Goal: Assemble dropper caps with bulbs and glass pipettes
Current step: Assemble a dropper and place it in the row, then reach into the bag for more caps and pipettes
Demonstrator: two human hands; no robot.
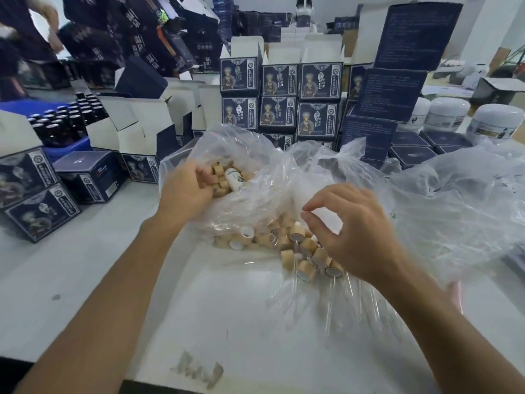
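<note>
On the white table (85, 268), at centre, we log one clear plastic bag (255, 172) of tan dropper caps (220, 177), our left hand (184, 186) reaching into its mouth with fingers curled among the caps, though we cannot tell whether any is gripped. Near and right of it, a second heap of assembled caps (308, 251) with glass pipettes (329, 305) trailing toward us lies under our right hand (355, 234), fingers loosely spread, holding nothing. Far side: stacked navy cartons (281, 81), dark bottles (62, 123) at left, white jars (446, 113) at right.
</note>
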